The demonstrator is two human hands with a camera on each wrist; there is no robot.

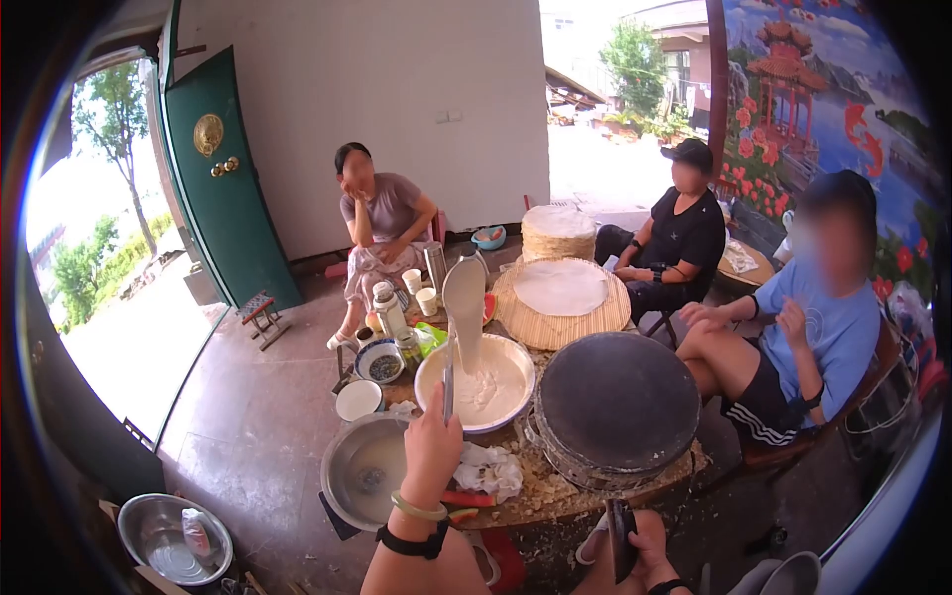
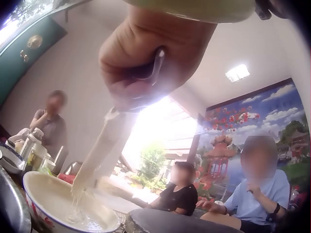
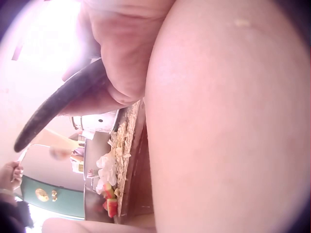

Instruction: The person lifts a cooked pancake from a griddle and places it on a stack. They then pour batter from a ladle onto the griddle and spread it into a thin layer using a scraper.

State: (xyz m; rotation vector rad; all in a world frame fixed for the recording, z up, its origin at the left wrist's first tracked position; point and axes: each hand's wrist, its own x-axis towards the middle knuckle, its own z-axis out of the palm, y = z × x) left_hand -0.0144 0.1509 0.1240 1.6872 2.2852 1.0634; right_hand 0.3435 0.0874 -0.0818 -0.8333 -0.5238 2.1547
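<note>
My left hand (image 1: 433,448) grips the handle of a ladle (image 1: 464,300), raised above a bowl of pale batter (image 1: 426,402). Batter runs from the ladle into the bowl in the head view; the left wrist view shows the stream (image 2: 91,162) falling too. Low in the head view, my right hand (image 1: 650,548) holds a dark, flat, curved tool (image 1: 622,540) near my leg; the right wrist view shows this tool (image 3: 63,99) between thumb and fingers. A round black griddle (image 1: 617,402) stands right of the bowl.
Thin round sheets (image 1: 560,287) lie on a woven tray (image 1: 516,322), with a taller stack (image 1: 558,238) behind. A metal basin (image 1: 340,486), cups and a crumpled white cloth (image 1: 491,471) are at the left and front. Three people sit around the table.
</note>
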